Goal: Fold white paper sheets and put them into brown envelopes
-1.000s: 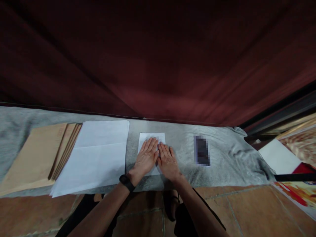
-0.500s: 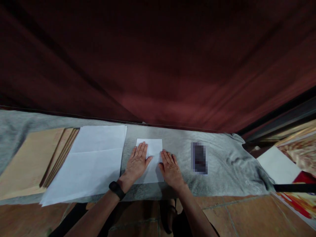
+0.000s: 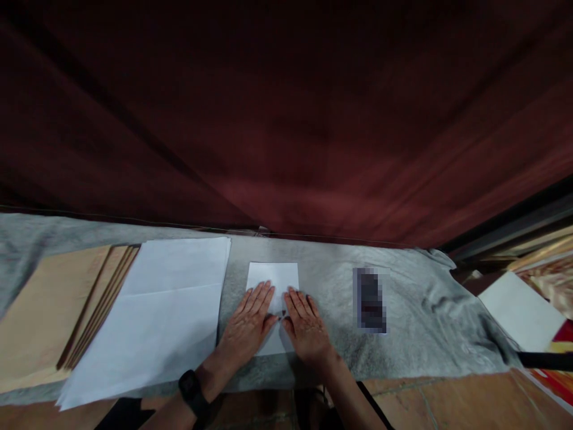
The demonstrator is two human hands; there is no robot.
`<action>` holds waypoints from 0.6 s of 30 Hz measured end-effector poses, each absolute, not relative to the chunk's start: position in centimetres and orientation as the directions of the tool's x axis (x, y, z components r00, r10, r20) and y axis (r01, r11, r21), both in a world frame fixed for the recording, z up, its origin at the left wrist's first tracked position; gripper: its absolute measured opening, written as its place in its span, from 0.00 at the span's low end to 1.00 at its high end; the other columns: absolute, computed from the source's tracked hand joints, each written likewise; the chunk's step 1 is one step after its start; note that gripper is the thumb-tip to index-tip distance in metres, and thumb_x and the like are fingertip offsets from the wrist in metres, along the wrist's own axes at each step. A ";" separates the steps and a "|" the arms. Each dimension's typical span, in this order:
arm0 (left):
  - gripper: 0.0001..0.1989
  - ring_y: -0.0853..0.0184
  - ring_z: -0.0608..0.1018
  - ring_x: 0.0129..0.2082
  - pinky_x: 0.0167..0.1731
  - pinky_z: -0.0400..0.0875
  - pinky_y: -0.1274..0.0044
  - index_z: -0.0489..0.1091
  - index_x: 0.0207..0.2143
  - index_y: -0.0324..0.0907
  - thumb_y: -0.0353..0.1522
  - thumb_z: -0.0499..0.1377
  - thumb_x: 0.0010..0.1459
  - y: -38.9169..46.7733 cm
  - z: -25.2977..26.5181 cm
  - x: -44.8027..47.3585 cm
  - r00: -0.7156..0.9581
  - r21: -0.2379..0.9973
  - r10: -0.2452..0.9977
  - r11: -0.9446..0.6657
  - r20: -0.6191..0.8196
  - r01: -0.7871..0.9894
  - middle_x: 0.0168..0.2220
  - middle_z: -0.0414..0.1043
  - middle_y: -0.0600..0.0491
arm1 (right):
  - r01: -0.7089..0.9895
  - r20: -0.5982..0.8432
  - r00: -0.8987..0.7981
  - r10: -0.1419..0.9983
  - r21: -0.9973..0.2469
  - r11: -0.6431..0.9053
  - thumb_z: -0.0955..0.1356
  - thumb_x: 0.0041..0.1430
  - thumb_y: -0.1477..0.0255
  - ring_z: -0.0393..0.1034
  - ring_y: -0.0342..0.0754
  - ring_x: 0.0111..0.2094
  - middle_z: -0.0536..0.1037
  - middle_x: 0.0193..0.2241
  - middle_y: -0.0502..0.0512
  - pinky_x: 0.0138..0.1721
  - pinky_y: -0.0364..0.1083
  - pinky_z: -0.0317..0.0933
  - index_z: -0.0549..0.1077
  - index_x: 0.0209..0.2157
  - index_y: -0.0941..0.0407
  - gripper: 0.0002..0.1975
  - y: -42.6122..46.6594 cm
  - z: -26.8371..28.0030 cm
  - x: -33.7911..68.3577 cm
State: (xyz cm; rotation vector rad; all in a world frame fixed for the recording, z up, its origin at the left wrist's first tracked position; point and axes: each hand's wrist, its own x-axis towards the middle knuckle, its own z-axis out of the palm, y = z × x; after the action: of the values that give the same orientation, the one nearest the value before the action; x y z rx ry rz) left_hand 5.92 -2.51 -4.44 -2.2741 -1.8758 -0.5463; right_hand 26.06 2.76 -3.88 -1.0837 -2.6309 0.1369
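A small white sheet of paper (image 3: 273, 272), possibly folded, lies on the grey cloth. Flat on its left half rests my left hand (image 3: 250, 319), fingers stretched out and a black band on the wrist. My right hand (image 3: 308, 325) lies flat over the right half, fingers extended and close to one another. The two thumbs almost meet at the middle of the paper. Both palms cover much of its lower part.
Left of my hands lies a stack of larger white sheets (image 3: 179, 316) with a crease across. Brown envelopes (image 3: 54, 304) overlap beyond it. A blurred-out dark rectangular item (image 3: 371, 301) lies on the grey cloth (image 3: 425, 334) at right. A dark red curtain-like surface (image 3: 286, 149) rises behind.
My right hand has slid inward onto the paper from its right edge, and my left hand sits slightly lower on it. The view has shifted a little, so everything appears lower.
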 end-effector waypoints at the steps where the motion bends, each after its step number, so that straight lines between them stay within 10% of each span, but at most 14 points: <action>1: 0.31 0.54 0.64 0.70 0.68 0.61 0.59 0.56 0.71 0.36 0.42 0.49 0.72 -2.5 -4.6 5.6 0.135 0.128 0.920 -0.194 0.369 0.973 0.71 0.59 0.41 | 0.682 0.226 -0.667 0.710 -0.200 0.704 0.62 0.73 0.69 0.57 0.53 0.71 0.60 0.71 0.58 0.72 0.56 0.50 0.57 0.72 0.58 0.29 3.0 -4.0 26.3; 8: 0.35 0.49 0.65 0.69 0.67 0.61 0.55 0.52 0.72 0.32 0.44 0.49 0.71 -2.1 -4.7 4.9 -0.025 0.174 0.916 -0.050 0.401 0.983 0.69 0.60 0.34 | 0.760 0.184 -0.571 0.800 -0.251 0.599 0.61 0.73 0.70 0.58 0.57 0.70 0.62 0.70 0.61 0.71 0.62 0.51 0.61 0.70 0.60 0.27 4.8 -3.1 27.1; 18: 0.36 0.52 0.63 0.71 0.67 0.64 0.59 0.55 0.70 0.33 0.46 0.54 0.69 -4.8 -3.0 9.2 0.263 0.205 0.919 -0.329 0.293 0.922 0.71 0.58 0.35 | 0.535 0.068 -0.758 0.648 -0.505 0.678 0.56 0.77 0.68 0.57 0.47 0.71 0.64 0.70 0.57 0.73 0.54 0.51 0.64 0.68 0.58 0.24 5.7 -0.2 25.5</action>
State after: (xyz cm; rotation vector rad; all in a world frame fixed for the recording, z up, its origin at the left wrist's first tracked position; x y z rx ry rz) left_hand 9.24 -4.81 -3.04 -2.4905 -1.8157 -0.5707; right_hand 25.50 5.66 -0.23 -0.9510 -2.6507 0.6844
